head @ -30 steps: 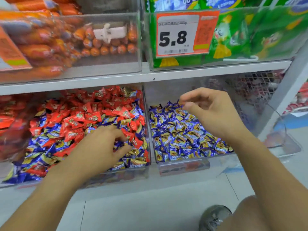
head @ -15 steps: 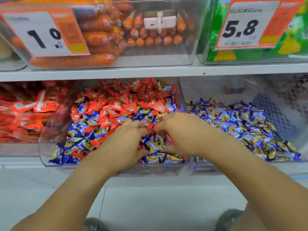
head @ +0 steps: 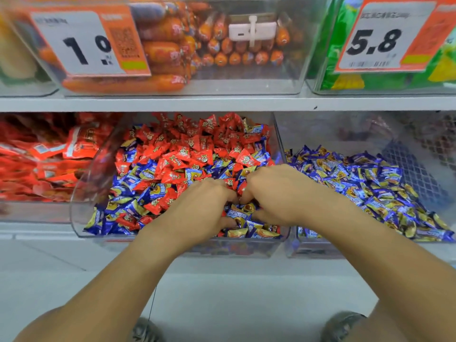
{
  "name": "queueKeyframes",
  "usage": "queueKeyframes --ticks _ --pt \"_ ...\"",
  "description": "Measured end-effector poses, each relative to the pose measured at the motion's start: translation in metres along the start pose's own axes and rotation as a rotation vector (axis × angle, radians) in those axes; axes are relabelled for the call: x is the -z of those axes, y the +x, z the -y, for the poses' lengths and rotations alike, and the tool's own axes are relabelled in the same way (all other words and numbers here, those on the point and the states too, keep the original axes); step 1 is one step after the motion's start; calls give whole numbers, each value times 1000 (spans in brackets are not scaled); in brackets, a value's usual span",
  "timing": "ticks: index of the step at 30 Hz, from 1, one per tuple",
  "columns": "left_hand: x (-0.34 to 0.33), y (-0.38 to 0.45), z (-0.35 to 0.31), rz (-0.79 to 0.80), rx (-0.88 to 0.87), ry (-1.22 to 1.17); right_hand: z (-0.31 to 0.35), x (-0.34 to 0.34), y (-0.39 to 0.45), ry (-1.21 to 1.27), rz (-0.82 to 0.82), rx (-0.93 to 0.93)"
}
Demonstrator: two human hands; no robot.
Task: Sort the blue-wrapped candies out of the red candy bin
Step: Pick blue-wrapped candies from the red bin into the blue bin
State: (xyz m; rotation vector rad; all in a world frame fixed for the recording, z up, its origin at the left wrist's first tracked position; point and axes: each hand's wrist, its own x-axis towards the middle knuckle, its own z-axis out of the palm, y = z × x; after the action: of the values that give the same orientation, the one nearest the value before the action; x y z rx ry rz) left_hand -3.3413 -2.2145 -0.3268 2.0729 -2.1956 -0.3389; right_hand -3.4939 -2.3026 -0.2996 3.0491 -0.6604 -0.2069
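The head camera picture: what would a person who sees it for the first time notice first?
First, the two hands, left hand and right hand, dug side by side into the middle bin, where red candies and blue candies lie mixed. Next, the bin to its right, holding only blue wrappers. Above, on the upper shelf, two orange price tags read 1.0 and 5.8.

Fingertips of the left hand (head: 197, 208) and right hand (head: 278, 193) are buried in candies; small print above them is blurry
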Motion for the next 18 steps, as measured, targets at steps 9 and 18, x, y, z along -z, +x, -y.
queueKeyframes --ticks 9,18 --pt "10 -13 7 -163 98 -324 -9 6 -8 349 -163 -9" --pt "20 -18 17 -332 200 -609 -7 10 -16 462 -176 -47"
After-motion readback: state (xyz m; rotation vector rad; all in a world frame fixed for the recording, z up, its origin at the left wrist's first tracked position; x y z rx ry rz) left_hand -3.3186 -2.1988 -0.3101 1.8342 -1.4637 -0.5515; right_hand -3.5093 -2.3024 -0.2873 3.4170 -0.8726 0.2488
